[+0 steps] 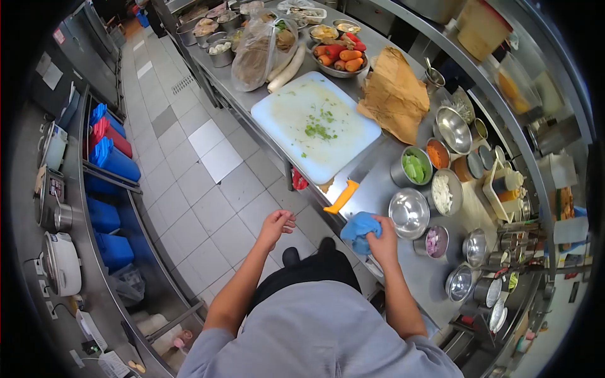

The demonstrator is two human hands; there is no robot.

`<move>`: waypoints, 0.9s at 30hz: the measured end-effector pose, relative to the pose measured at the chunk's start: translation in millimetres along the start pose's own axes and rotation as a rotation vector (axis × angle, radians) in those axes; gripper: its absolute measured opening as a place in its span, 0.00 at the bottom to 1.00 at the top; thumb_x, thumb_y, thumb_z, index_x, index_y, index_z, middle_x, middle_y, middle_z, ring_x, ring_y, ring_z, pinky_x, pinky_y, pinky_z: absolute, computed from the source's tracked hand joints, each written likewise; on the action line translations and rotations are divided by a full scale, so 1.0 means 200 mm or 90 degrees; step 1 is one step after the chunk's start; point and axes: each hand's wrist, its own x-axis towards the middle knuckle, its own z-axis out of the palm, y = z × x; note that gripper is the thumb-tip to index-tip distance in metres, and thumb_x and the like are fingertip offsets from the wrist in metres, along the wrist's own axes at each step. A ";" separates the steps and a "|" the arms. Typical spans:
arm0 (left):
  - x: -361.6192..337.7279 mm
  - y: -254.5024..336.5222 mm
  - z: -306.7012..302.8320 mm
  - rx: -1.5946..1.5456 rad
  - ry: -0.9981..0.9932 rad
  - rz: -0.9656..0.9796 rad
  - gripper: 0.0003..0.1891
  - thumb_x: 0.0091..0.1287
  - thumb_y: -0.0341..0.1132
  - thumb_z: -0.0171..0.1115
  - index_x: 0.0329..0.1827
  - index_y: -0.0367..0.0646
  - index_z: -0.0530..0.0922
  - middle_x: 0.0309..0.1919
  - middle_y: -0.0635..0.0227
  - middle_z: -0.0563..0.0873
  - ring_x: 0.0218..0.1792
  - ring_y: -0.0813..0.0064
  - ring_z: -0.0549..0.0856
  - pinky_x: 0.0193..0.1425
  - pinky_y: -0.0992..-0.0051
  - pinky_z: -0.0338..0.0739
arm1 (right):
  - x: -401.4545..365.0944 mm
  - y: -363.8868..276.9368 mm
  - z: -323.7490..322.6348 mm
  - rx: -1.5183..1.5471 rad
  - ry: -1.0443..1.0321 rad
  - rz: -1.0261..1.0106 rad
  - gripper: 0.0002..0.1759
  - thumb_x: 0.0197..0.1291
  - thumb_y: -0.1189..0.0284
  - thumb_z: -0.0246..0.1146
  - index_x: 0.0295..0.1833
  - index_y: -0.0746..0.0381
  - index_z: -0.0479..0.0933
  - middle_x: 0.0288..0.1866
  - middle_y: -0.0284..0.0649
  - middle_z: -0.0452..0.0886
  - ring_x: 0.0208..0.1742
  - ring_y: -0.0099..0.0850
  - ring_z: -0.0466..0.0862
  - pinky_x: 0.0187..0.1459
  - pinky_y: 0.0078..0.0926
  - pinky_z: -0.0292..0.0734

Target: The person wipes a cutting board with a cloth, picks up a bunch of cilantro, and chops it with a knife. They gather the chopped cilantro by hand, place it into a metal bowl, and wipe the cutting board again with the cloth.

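Observation:
My right hand (383, 242) is closed on a crumpled blue cloth (361, 232) at the front edge of the steel table. My left hand (277, 227) hangs over the floor in front of my body, fingers loosely curled and a little apart, with nothing visible in it. Ahead on the table lies a white cutting board (283, 116) scattered with chopped green herbs (321, 126). A knife with a yellow handle (342, 196) rests between the board and the cloth, its handle reaching to the table edge. Close to my right hand stands a shiny steel bowl (409, 214).
Steel containers hold green vegetable pieces (414, 169), white pieces (442, 194) and chopped purple onion (433, 242). Brown paper (395, 94), a bowl of carrots (341, 58) and a plastic bag (259, 53) lie farther back. A shelf (460, 57) overhangs the right; blue bins (115, 160) stand left.

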 end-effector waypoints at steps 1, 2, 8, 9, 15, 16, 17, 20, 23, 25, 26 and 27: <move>0.03 0.02 -0.04 -0.028 0.006 0.000 0.14 0.78 0.42 0.56 0.53 0.40 0.78 0.43 0.64 0.86 0.41 0.73 0.86 0.43 0.72 0.83 | 0.06 0.01 0.03 0.108 0.039 0.030 0.23 0.51 0.77 0.65 0.55 0.65 0.77 0.49 0.49 0.79 0.53 0.45 0.81 0.58 0.37 0.76; 0.05 0.03 -0.08 -0.053 0.011 -0.003 0.14 0.78 0.43 0.56 0.53 0.40 0.78 0.43 0.64 0.86 0.41 0.73 0.86 0.43 0.72 0.83 | 0.15 -0.06 0.02 0.096 0.063 -0.007 0.22 0.51 0.76 0.65 0.55 0.65 0.77 0.49 0.49 0.78 0.53 0.46 0.80 0.58 0.37 0.75; 0.36 0.28 -0.13 -0.151 -0.047 -0.048 0.19 0.79 0.44 0.49 0.58 0.37 0.75 0.48 0.58 0.85 0.46 0.65 0.87 0.49 0.67 0.83 | 1.13 -0.10 0.21 -0.051 0.166 -0.106 0.28 0.56 0.70 0.65 0.64 0.63 0.76 0.56 0.53 0.77 0.58 0.50 0.78 0.60 0.42 0.74; 0.43 0.32 -0.12 -0.176 -0.070 -0.057 0.20 0.79 0.44 0.48 0.59 0.37 0.75 0.49 0.56 0.85 0.47 0.64 0.87 0.50 0.66 0.82 | 1.29 -0.01 0.29 -0.083 0.151 -0.113 0.30 0.57 0.68 0.66 0.67 0.62 0.75 0.58 0.53 0.77 0.59 0.51 0.78 0.60 0.43 0.74; 0.81 0.45 -0.10 -0.156 -0.087 -0.274 0.25 0.77 0.47 0.41 0.60 0.32 0.71 0.49 0.48 0.84 0.49 0.57 0.86 0.56 0.61 0.82 | 1.63 -0.05 0.63 -0.242 0.159 0.007 0.25 0.55 0.67 0.70 0.60 0.57 0.80 0.62 0.50 0.75 0.61 0.55 0.76 0.59 0.42 0.76; 0.87 0.47 -0.08 -0.142 -0.087 -0.306 0.25 0.77 0.47 0.40 0.59 0.32 0.71 0.49 0.48 0.84 0.49 0.57 0.86 0.56 0.60 0.82 | 1.67 -0.05 0.63 -0.196 0.151 0.012 0.23 0.54 0.67 0.70 0.58 0.57 0.81 0.61 0.50 0.76 0.60 0.54 0.76 0.59 0.43 0.76; 0.91 0.48 -0.08 -0.137 -0.102 -0.328 0.25 0.77 0.48 0.38 0.57 0.32 0.72 0.49 0.48 0.84 0.49 0.57 0.86 0.56 0.60 0.82 | 1.70 -0.04 0.66 -0.165 0.137 -0.019 0.23 0.53 0.68 0.71 0.56 0.56 0.82 0.59 0.49 0.76 0.59 0.53 0.77 0.58 0.43 0.76; 0.98 0.50 -0.11 -0.119 -0.139 -0.388 0.27 0.77 0.49 0.36 0.55 0.31 0.74 0.48 0.49 0.85 0.49 0.58 0.86 0.57 0.60 0.82 | 1.62 -0.12 0.80 -0.088 0.070 -0.103 0.21 0.49 0.71 0.72 0.53 0.54 0.82 0.55 0.47 0.77 0.57 0.50 0.78 0.58 0.43 0.77; 1.02 0.54 -0.13 -0.126 -0.160 -0.434 0.28 0.78 0.49 0.34 0.56 0.32 0.75 0.48 0.51 0.85 0.49 0.58 0.87 0.57 0.59 0.83 | 1.31 -0.28 0.94 -0.009 -0.035 -0.171 0.21 0.47 0.73 0.72 0.51 0.53 0.82 0.53 0.46 0.77 0.57 0.49 0.78 0.58 0.42 0.77; 1.03 0.58 -0.15 -0.166 -0.164 -0.467 0.27 0.78 0.46 0.33 0.57 0.34 0.75 0.49 0.52 0.86 0.47 0.59 0.88 0.56 0.59 0.84 | 1.15 -0.34 1.02 0.063 -0.054 -0.188 0.23 0.47 0.72 0.72 0.53 0.53 0.83 0.54 0.47 0.78 0.58 0.49 0.79 0.58 0.42 0.78; 1.04 0.63 -0.15 -0.174 -0.155 -0.455 0.27 0.78 0.47 0.32 0.57 0.34 0.75 0.48 0.52 0.86 0.48 0.59 0.88 0.56 0.59 0.84 | 1.12 -0.38 1.04 0.107 -0.102 -0.172 0.23 0.47 0.72 0.72 0.53 0.53 0.83 0.55 0.47 0.78 0.58 0.49 0.79 0.58 0.42 0.78; 1.03 0.70 -0.14 -0.182 -0.145 -0.444 0.27 0.78 0.47 0.32 0.58 0.35 0.75 0.48 0.52 0.86 0.48 0.59 0.88 0.56 0.59 0.84 | 1.09 -0.42 1.03 0.152 -0.150 -0.154 0.24 0.46 0.72 0.72 0.53 0.53 0.83 0.55 0.46 0.78 0.58 0.49 0.79 0.58 0.42 0.78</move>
